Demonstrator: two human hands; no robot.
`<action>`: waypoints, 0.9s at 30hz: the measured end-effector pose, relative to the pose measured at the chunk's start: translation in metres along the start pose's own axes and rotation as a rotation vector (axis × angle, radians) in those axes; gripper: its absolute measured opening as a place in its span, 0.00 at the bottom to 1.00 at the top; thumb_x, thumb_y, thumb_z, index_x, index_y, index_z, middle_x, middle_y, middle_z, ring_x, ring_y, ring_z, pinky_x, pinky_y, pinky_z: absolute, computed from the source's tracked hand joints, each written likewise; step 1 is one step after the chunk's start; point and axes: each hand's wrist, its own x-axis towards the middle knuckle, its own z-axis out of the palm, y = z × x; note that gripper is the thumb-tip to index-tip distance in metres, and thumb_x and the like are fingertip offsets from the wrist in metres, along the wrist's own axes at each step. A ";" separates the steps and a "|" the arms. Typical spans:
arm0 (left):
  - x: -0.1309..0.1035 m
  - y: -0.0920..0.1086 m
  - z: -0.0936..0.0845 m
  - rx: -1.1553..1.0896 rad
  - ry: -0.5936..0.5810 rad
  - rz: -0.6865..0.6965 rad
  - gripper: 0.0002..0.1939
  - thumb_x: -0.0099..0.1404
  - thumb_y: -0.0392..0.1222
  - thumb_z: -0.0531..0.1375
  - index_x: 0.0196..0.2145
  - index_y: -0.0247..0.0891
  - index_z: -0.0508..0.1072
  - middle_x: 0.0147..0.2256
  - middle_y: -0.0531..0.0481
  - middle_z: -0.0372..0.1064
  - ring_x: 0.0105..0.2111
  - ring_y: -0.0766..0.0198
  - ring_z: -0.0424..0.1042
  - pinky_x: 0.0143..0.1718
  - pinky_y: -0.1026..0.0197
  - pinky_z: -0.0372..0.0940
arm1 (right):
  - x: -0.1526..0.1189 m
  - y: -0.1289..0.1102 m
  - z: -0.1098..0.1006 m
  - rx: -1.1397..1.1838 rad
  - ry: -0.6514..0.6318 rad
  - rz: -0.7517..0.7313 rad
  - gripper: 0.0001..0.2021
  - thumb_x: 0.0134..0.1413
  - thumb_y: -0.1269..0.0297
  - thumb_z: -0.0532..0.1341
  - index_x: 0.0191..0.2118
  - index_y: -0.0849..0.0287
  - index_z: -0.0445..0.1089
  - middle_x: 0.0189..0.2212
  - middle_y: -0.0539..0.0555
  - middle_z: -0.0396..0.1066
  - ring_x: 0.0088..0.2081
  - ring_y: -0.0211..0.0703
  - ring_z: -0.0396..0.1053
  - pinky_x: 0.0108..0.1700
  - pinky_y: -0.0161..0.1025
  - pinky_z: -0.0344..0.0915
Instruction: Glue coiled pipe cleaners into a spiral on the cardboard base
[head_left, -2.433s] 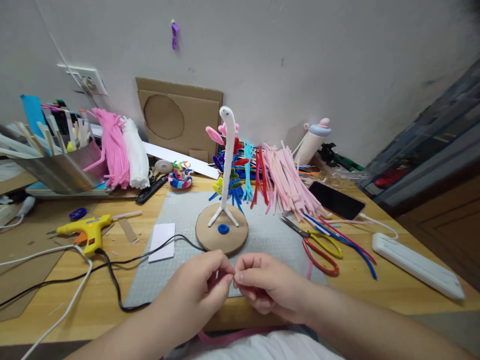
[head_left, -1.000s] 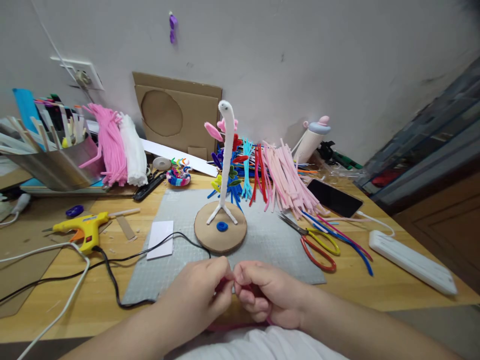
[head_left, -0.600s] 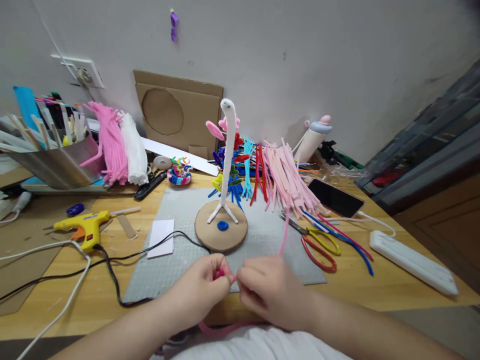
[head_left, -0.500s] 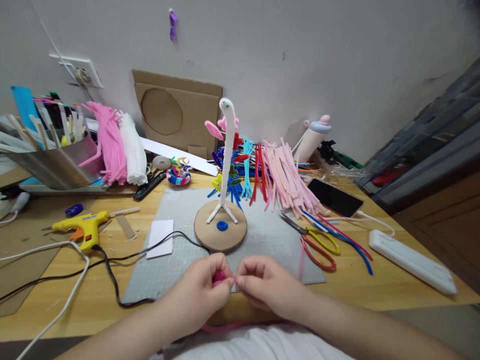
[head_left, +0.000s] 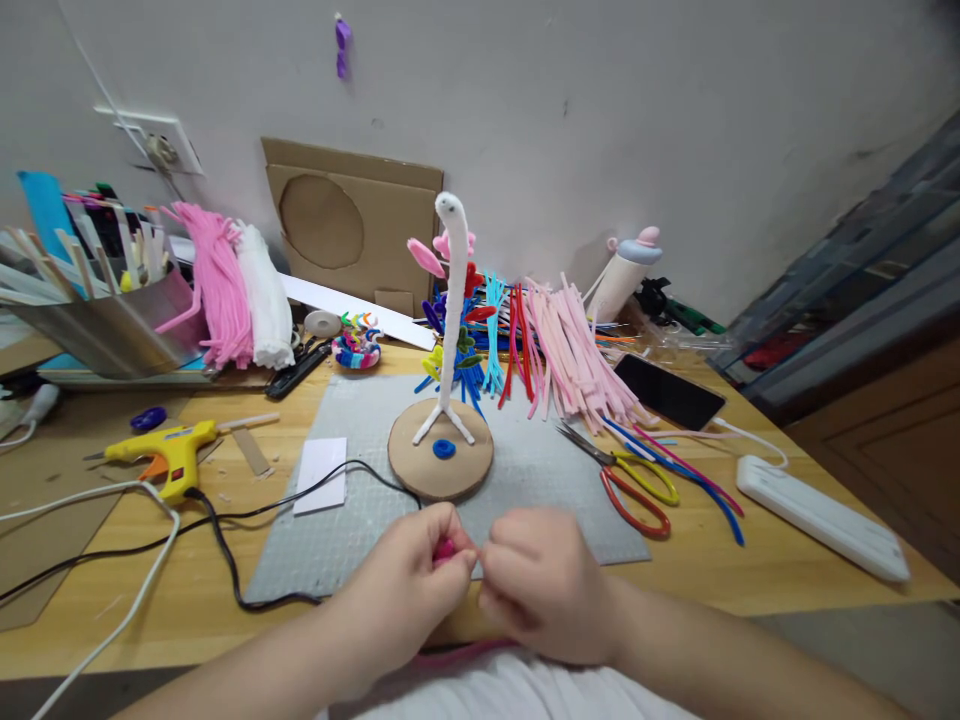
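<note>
Clasping a bunched pink pipe cleaner (head_left: 445, 549) in the left hand (head_left: 412, 575) above the near edge of the counter (head_left: 787, 575), curling the right hand (head_left: 547, 585) closed just beside with contents hidden, apparently only partway through shaping, with the white pipe-cleaner figure (head_left: 454, 310) already standing farther off on a cardboard disc (head_left: 405, 470).

**Pale wooden tabletop (head_left: 757, 550), laden nine to three**

Around the grey gridded rectangular mat (head_left: 322, 540), noon farthest: a yellow plastic glue gun (head_left: 169, 455) lies at nine, a slim black tool (head_left: 298, 372) at ten, a multicoloured ring of fuzzy stems (head_left: 357, 351) at eleven. A flat black phone (head_left: 667, 390) rests between two and three. Red-and-yellow-handled metal scissors (head_left: 606, 460) straddle the mat's edge at three, a long white power strip (head_left: 821, 520) farther out.
</note>
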 end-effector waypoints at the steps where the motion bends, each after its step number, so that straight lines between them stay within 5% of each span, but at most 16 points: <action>1: 0.002 0.000 0.000 -0.060 -0.014 -0.025 0.06 0.56 0.40 0.54 0.23 0.39 0.60 0.20 0.59 0.56 0.22 0.69 0.55 0.25 0.67 0.51 | -0.001 0.001 -0.002 -0.109 -0.012 -0.117 0.08 0.44 0.72 0.55 0.19 0.59 0.56 0.19 0.46 0.52 0.23 0.35 0.47 0.26 0.37 0.40; 3: 0.004 0.002 -0.001 -0.104 -0.035 -0.027 0.07 0.57 0.42 0.55 0.24 0.38 0.62 0.20 0.58 0.58 0.22 0.69 0.56 0.25 0.67 0.52 | -0.001 0.000 -0.006 -0.153 -0.005 -0.125 0.08 0.46 0.73 0.55 0.21 0.59 0.56 0.19 0.46 0.53 0.23 0.34 0.48 0.26 0.37 0.41; 7: 0.001 0.003 -0.007 0.148 0.039 0.142 0.10 0.62 0.44 0.55 0.26 0.38 0.67 0.23 0.55 0.64 0.25 0.68 0.60 0.27 0.66 0.54 | 0.004 -0.004 -0.007 0.275 0.035 0.386 0.06 0.45 0.70 0.54 0.22 0.58 0.57 0.18 0.44 0.54 0.21 0.32 0.52 0.24 0.32 0.47; 10: -0.003 -0.001 -0.010 0.380 0.085 0.352 0.10 0.66 0.42 0.52 0.29 0.38 0.69 0.26 0.53 0.66 0.27 0.67 0.63 0.29 0.65 0.55 | 0.007 -0.005 -0.007 0.713 -0.135 0.673 0.05 0.46 0.64 0.55 0.25 0.57 0.59 0.16 0.42 0.54 0.16 0.30 0.47 0.18 0.30 0.43; 14: -0.006 -0.001 -0.012 0.502 0.069 0.490 0.12 0.69 0.39 0.48 0.32 0.38 0.69 0.29 0.51 0.67 0.30 0.66 0.65 0.32 0.64 0.56 | 0.007 -0.004 -0.007 0.924 -0.187 0.734 0.07 0.47 0.61 0.59 0.26 0.59 0.62 0.16 0.42 0.56 0.15 0.28 0.45 0.16 0.30 0.39; 18: -0.007 0.011 -0.015 0.322 -0.008 0.319 0.10 0.66 0.43 0.53 0.29 0.38 0.69 0.25 0.55 0.65 0.26 0.68 0.63 0.28 0.67 0.56 | 0.008 -0.008 -0.020 0.860 -0.130 0.676 0.08 0.44 0.63 0.61 0.23 0.60 0.63 0.15 0.42 0.54 0.16 0.27 0.44 0.17 0.29 0.38; 23: -0.008 0.012 -0.029 0.123 0.017 0.218 0.14 0.64 0.47 0.55 0.25 0.38 0.71 0.21 0.56 0.62 0.23 0.70 0.61 0.25 0.68 0.55 | -0.008 -0.009 -0.090 0.725 0.193 0.587 0.12 0.43 0.57 0.64 0.22 0.58 0.64 0.12 0.42 0.48 0.15 0.28 0.42 0.16 0.30 0.40; 27: -0.009 0.002 -0.044 0.219 0.095 0.251 0.13 0.65 0.48 0.55 0.32 0.41 0.77 0.28 0.53 0.73 0.30 0.67 0.69 0.31 0.67 0.60 | -0.054 0.003 -0.161 0.177 0.277 0.608 0.14 0.49 0.50 0.63 0.23 0.54 0.70 0.16 0.50 0.57 0.17 0.36 0.53 0.15 0.34 0.50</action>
